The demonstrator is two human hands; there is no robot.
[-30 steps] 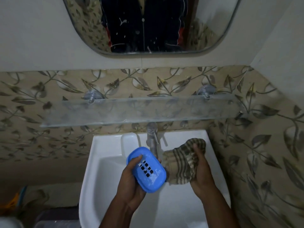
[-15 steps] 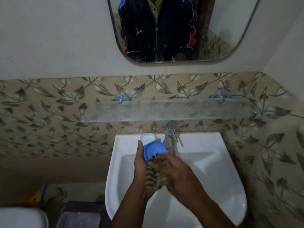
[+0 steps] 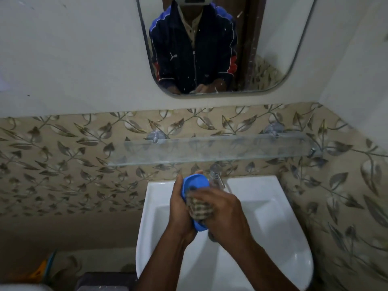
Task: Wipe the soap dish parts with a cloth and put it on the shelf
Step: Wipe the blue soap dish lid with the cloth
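My left hand (image 3: pixel 180 208) grips a blue soap dish part (image 3: pixel 196 182) upright over the white sink (image 3: pixel 273 217). My right hand (image 3: pixel 222 213) presses a striped brown cloth (image 3: pixel 198 208) against the dish face, fingers curled round the cloth. The cloth hides the middle of the dish; its blue top and bottom edges show. A clear glass shelf (image 3: pixel 210 150) hangs on the wall just above the hands, with nothing on it.
A chrome tap (image 3: pixel 216 178) stands right behind the dish. A mirror (image 3: pixel 220 45) above shows a person in a dark jacket. Leaf-patterned tiles cover the wall. A dark bin (image 3: pixel 105 282) and an orange object (image 3: pixel 39 271) sit low on the left.
The right hand brought the cloth from beside the dish onto its face. The dish turned more upright, and the view tilted up, showing more of the mirror.
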